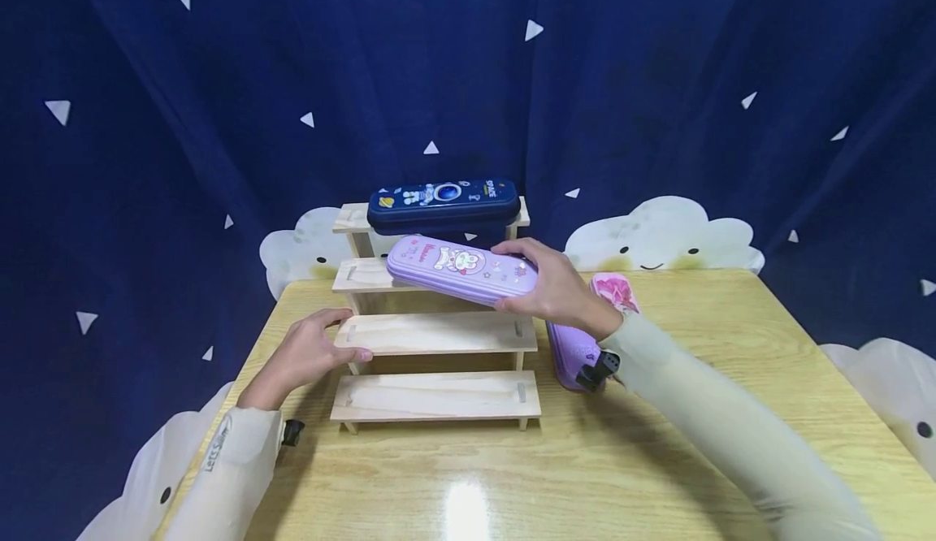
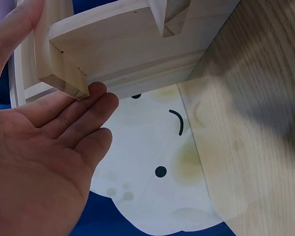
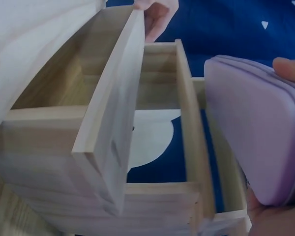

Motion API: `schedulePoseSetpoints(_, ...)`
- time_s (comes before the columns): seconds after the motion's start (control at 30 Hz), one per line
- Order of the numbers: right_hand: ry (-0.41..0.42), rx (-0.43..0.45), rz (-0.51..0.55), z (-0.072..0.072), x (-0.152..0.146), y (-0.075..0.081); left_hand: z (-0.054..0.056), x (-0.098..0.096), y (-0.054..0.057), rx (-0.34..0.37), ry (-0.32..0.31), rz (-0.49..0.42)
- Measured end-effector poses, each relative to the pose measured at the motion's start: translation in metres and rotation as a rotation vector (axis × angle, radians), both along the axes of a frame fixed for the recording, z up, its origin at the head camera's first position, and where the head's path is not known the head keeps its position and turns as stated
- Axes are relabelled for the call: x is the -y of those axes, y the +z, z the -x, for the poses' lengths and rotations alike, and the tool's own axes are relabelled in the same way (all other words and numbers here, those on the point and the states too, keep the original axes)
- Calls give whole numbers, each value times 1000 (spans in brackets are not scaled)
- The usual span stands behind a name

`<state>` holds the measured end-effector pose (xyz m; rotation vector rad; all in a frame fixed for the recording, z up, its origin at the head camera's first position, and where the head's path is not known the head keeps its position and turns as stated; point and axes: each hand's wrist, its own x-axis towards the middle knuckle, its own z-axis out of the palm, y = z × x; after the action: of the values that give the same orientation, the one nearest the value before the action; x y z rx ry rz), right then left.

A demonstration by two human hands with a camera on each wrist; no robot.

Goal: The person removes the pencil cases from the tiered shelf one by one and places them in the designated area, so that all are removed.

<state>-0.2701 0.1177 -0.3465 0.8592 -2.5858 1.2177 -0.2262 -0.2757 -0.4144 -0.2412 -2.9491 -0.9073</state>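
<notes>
My right hand (image 1: 559,285) grips the right end of a lilac pencil case (image 1: 462,270) with a cartoon print, thumb at the near side, fingers at the far side. The case hovers at a slant over the second-highest step of a wooden stepped rack (image 1: 439,334). In the right wrist view the lilac case (image 3: 255,128) shows its smooth underside, apart from the boards. My left hand (image 1: 310,352) holds the left end of the rack's second step from the bottom. The left wrist view has that hand's fingers (image 2: 96,110) against the board's end and the thumb across it.
A navy pencil case (image 1: 444,205) with an astronaut print lies on the top step. Right of the rack, a purple case (image 1: 574,354) and a pink-flowered item (image 1: 614,289) sit on the wooden table (image 1: 695,346), partly behind my right arm. A dark blue curtain (image 1: 439,62) hangs behind.
</notes>
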Motion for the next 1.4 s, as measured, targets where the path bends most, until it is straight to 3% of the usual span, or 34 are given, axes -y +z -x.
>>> schedulePoseSetpoints(0.2, -16, -62, -3, -20, -8, 9, 0, 0, 1, -4, 3, 0)
schedulePoseSetpoints(0.37, 5, -59, 23, -33, -17, 19, 0, 0, 1, -3, 3, 3)
schedulePoseSetpoints(0.7, -62, -110, 119, -48, -41, 42, -1, -1, 3, -1, 0, 6)
schedulePoseSetpoints(0.97, -227, -156, 176, -49, -63, 56, -2, -2, 3, 2, -4, 8)
schedulePoseSetpoints(1.4, -611, -206, 273, -30, -110, 44, -1, -1, 2, -1, -5, 0)
